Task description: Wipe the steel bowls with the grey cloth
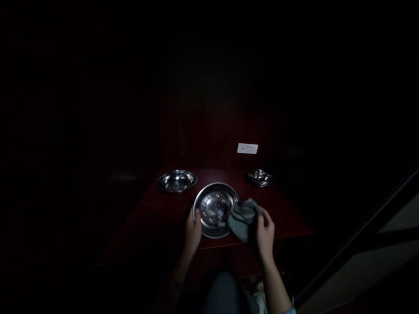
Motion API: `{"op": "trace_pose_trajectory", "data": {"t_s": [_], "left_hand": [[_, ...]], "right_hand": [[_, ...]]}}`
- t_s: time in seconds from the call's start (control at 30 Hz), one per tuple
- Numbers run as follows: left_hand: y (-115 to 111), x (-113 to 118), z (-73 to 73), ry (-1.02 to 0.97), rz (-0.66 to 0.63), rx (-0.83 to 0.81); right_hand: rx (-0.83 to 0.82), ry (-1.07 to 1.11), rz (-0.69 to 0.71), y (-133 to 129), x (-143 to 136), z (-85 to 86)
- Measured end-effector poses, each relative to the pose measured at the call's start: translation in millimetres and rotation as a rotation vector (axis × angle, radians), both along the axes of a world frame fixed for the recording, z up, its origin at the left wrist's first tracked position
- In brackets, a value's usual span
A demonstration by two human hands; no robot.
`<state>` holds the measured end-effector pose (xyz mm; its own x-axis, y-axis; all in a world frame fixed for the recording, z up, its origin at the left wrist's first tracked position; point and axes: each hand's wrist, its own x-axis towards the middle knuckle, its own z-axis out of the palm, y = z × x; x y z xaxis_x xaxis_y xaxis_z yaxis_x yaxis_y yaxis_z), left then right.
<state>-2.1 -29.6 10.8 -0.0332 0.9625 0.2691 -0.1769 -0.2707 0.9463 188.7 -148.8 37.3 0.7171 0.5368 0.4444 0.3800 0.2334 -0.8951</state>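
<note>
A shiny steel bowl [214,208] is tilted toward me over the table's front part. My left hand [194,229] grips its left rim, with the thumb over the edge and the other fingers hidden behind. At the bowl's right side, my right hand [264,229] holds a bunched grey-green cloth [242,218] between thumb and fingers. The cloth overlaps the bowl's right rim; whether it presses on the metal I cannot tell.
A dark red table [216,175] stands against the wall. On it are a wide steel bowl [177,181] at the back left and several stacked steel bowls [260,177] at the back right. A white socket panel [247,148] is on the wall. Deep shadow surrounds everything.
</note>
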Motion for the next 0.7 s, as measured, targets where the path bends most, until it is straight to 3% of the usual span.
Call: {"op": "trace_pose_trajectory", "data": {"t_s": [0.07,0.23,0.33,0.5,0.7], "left_hand": [[0,0,0.4,0.007,0.007,-0.001],[3,0,-0.1,-0.034,0.032,-0.012],[5,0,-3.2,-0.035,0.033,-0.017],[8,0,-9.1,-0.026,0.055,-0.057],[10,-2,-12.9,-0.024,0.055,-0.098]], "right_hand": [[0.068,0.192,-0.090,1,18,0.8],[0.117,0.380,-0.089,1,37,5.5],[0.141,0.371,-0.086,6,31,2.4],[0.081,0.253,0.069,21,9,-6.3],[0.091,0.284,0.069,23,1,-9.5]]}}
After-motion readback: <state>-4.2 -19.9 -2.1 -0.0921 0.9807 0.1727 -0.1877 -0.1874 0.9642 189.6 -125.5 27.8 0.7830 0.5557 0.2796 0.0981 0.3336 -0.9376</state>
